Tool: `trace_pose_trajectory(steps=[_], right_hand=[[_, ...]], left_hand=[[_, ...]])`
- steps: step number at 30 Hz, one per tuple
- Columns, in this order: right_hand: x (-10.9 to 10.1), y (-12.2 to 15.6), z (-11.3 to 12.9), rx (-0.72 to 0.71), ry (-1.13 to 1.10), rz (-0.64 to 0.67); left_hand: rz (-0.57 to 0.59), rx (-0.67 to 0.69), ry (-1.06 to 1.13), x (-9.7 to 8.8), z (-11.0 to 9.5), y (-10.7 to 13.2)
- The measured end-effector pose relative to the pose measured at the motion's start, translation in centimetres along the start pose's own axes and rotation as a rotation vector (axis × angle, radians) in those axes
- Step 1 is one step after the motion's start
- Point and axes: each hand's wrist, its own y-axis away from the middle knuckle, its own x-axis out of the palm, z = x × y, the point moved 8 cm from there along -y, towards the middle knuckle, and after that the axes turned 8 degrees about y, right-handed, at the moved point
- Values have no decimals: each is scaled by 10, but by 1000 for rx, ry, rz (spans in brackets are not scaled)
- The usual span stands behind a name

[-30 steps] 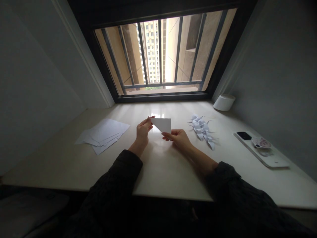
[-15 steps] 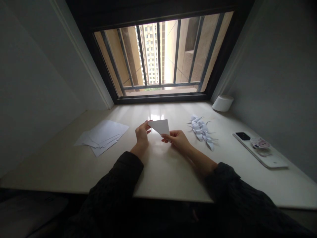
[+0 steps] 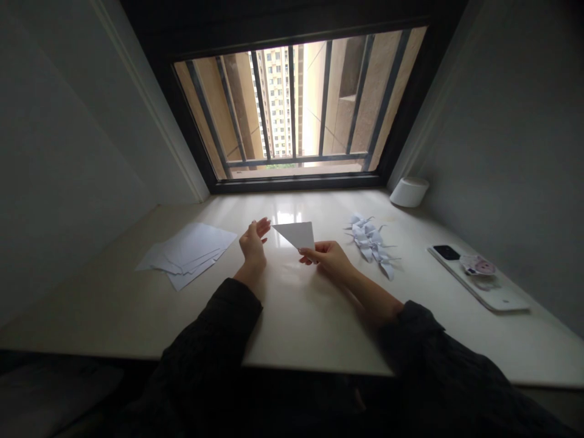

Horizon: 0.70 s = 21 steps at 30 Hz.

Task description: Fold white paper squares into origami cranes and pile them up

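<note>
A white sheet of paper folded into a triangle (image 3: 298,233) is held up over the white sill, its long point facing left. My right hand (image 3: 322,254) pinches it at the lower right corner between thumb and fingers. Just off the paper's left tip, my left hand (image 3: 254,239) is open, fingers apart and nothing in it. Several folded paper cranes (image 3: 370,238) lie bunched together to the right of my right hand. On the left rests a loose stack of white paper sheets (image 3: 191,246).
The sill (image 3: 292,328) ends at a front edge near my forearms. A phone (image 3: 479,280) with a round grip on its back lies at the right. In the back right corner stands a white cylindrical object (image 3: 409,192), below the barred window (image 3: 296,103).
My left hand has let go of the paper's left tip and moved a little left, its fingers opening. My right hand still holds the folded paper in nearly the same place.
</note>
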Motion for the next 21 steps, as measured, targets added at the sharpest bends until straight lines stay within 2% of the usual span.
trace_pose_trajectory(steps=[2, 6, 8, 10, 12, 15, 18, 21], right_hand=[[-4, 0, 2, -9, 23, -13], [-12, -3, 6, -37, 110, -62], [-14, -4, 7, -55, 168, -80], [-14, -5, 7, -76, 225, -88], [-14, -6, 6, -86, 255, -84], [-14, -7, 3, -79, 244, -67], [-13, -8, 1, -71, 222, -56], [-11, -7, 1, -69, 196, -35]], left_hand=[[30, 149, -69, 1, -18, 0], [302, 617, -408, 33, -55, 27], [395, 798, -604, 48, -59, 44], [457, 903, -737, 57, -56, 54], [461, 951, -779, 58, -53, 58], [439, 949, -743, 55, -53, 57], [448, 894, -684, 54, -53, 55], [416, 769, -613, 49, -52, 48]])
